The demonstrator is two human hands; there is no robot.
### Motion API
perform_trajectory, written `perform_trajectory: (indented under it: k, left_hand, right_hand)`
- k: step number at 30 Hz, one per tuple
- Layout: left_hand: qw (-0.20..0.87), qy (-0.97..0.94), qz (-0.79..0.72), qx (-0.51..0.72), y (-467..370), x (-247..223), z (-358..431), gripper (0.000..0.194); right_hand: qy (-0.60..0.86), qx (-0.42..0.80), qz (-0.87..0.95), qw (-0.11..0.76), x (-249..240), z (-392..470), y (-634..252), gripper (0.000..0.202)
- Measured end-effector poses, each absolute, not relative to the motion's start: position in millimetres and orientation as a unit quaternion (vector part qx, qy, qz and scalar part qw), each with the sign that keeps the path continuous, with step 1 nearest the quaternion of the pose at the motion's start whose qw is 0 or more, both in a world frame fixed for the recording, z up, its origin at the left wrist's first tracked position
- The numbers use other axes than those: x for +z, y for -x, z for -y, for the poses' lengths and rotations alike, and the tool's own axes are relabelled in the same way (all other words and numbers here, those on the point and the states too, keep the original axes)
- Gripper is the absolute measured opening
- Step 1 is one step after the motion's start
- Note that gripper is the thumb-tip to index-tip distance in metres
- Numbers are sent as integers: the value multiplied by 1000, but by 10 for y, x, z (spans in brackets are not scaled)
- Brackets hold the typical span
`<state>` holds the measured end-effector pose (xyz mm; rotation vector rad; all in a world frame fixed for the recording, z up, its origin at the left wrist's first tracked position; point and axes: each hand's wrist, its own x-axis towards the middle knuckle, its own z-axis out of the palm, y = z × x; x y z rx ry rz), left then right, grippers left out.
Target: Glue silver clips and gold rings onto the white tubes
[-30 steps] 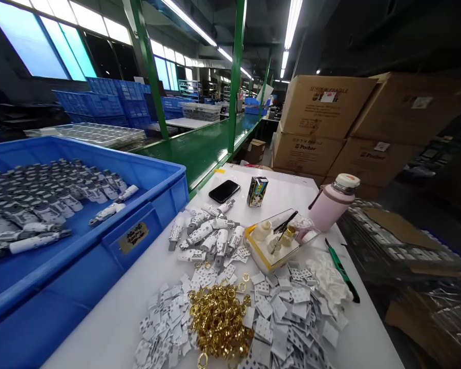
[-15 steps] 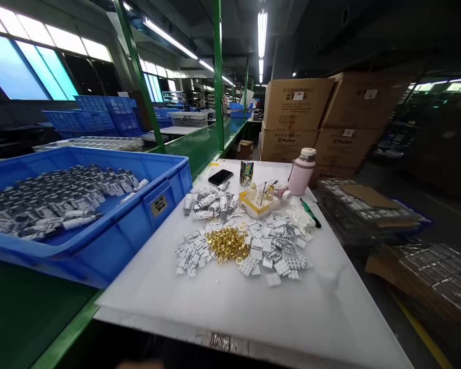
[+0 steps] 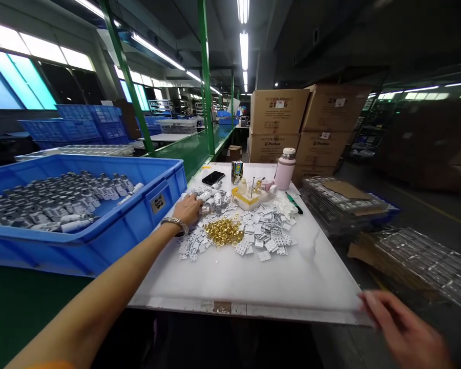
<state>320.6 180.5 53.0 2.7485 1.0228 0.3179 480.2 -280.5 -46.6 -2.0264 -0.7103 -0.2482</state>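
Observation:
My left hand reaches over the near left side of a pile of white-and-grey cylindrical plastic parts. Its fingers curl down onto one of them, with the tips partly hidden. Close by its wrist lie small white square plates with dots and a heap of small gold-coloured rings. At the table's near right corner, my right hand is blurred by motion. Its fingers are apart and hold nothing I can see; whether they touch the edge I cannot tell.
Left of the white table stands a blue crate filled with similar parts. Farther back are a phone, a small box, a yellow-rimmed tray, a pink flask and a green-handled tool. Cartons rise behind.
My left arm has come in from the lower left, its hand now at the pile of parts. My right hand has appeared at the near right corner. The view has shifted slightly right.

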Motion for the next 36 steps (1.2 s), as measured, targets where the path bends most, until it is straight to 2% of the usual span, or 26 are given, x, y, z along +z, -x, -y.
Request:
perform_trajectory:
  k: [6, 11, 14, 17, 20, 23, 26, 29, 36]
  left_hand:
    - [231, -885, -378, 141, -2888, 667, -1807, 30]
    - [479, -777, -361, 193, -2553, 606, -1099, 45]
    - [630, -686, -323, 167, -2499, 472, -552, 42]
    - [753, -574, -294, 132, -2542, 347, -170, 37]
    - [885, -371, -250, 131, -2606, 258, 15, 30]
    - [918, -288, -232, 142, -2647, 191, 96, 27]
    - [916, -282, -242, 153, -2653, 145, 143, 23]
    - [915, -287, -231, 164, -2634, 121, 175, 21]
    - [962, -111, -171, 183, -2585, 108, 226, 33]
  right_hand:
    - [826, -53, 364, 427, -362, 1993, -5137, 50]
    - [828, -14, 391, 402, -431, 1741, -5230, 37]
    - [832, -7, 378, 406, -400, 1758, -5216, 35]
    - [823, 54, 345, 448, -293, 1829, -5116, 36]
    - [749, 213, 295, 553, -141, 1862, -4926, 39]
    - [647, 287, 262, 656, 6, 1794, -4689, 44]
    - [560, 308, 263, 722, 111, 1661, -4492, 33]
    - [518, 321, 246, 754, 170, 1532, -4377, 23]
    - [497, 277, 230, 790, 222, 1398, -4278, 31]
